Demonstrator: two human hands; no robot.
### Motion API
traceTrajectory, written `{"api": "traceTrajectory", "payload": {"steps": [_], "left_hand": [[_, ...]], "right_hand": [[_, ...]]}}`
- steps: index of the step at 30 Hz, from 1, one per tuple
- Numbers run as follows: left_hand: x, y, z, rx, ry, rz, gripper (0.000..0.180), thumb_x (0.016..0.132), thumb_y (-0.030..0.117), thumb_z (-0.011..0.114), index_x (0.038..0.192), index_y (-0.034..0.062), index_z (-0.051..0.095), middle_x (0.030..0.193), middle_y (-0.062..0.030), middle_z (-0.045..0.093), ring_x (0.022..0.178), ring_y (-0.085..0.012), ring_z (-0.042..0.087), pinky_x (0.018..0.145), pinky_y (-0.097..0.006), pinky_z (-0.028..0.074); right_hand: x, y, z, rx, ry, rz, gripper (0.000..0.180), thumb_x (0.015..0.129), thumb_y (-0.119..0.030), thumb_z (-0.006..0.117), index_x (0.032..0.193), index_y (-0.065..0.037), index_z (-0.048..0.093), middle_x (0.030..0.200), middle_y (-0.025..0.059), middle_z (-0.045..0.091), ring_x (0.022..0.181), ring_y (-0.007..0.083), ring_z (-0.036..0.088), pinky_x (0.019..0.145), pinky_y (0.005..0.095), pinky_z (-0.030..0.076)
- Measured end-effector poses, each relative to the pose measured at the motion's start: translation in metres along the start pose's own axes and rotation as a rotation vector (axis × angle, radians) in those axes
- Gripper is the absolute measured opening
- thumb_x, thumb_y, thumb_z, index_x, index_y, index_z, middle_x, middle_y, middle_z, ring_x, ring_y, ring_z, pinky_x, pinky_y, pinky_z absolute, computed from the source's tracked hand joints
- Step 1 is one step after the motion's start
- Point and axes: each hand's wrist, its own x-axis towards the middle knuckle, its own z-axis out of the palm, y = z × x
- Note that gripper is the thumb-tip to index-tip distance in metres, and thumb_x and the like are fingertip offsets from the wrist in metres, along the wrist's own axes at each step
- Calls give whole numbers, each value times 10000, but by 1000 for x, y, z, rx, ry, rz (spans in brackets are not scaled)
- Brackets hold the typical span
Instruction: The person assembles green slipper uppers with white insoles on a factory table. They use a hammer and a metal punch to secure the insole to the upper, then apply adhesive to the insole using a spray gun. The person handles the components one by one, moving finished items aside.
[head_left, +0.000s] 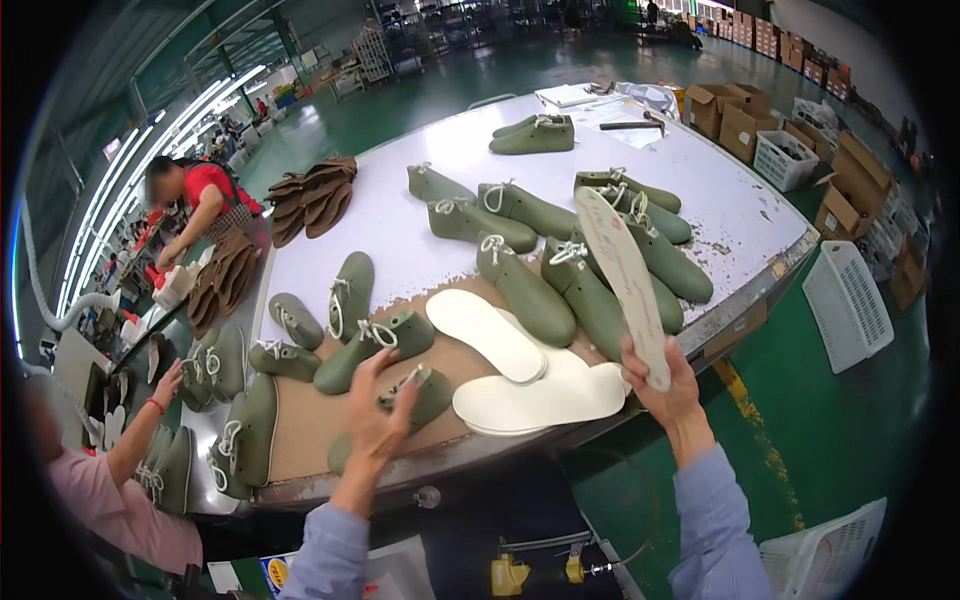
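My right hand (662,385) is closed around the lower end of a flat, pale beige insole-shaped pattern (622,270) with markings on it, held upright above the table. My left hand (378,415) has its thumb and fingers apart, over a green shoe last (430,398) that it partly covers; whether it touches the last is hard to see. Just beyond my fingers lies another green last (352,362) with a white cord loop. Between my hands, white insoles (490,332) lie overlapping, with more white insoles (540,400) nearer the table's edge.
Several green lasts (528,295) with white cords cover the table (390,165). Brown shoe uppers (312,200) hang at its left edge. A hammer (635,125) lies at the far end. A co-worker's arm (140,435) reaches in from the left. White crates (845,300) stand at right.
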Motion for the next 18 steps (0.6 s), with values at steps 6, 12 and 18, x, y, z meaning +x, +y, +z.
{"api": "traceTrajectory", "payload": {"steps": [6,12,18], "left_hand": [[117,42,183,-23,-228,-287,1022,890,502,754,1536,-134,283,1494,-359,457,1388,-443,492,1145,-471,416],[154,29,236,118,-229,-683,1136,743,388,863,1591,-15,223,1382,-308,555,1286,-455,562,1102,-506,458],[175,-6,207,-1058,-334,-895,632,799,268,717,1340,1,528,1143,-185,661,891,-311,709,759,-467,604]], "right_hand": [[-90,4,0,-159,221,-89,597,926,-326,751,1333,35,502,943,89,605,682,159,567,544,307,502],[-212,0,-2,-368,645,-79,608,955,-167,649,1515,-80,429,1122,157,661,889,257,693,641,377,604],[-214,13,2,-242,780,-56,605,874,-169,696,1376,10,409,997,157,618,861,251,681,488,406,625]]}}
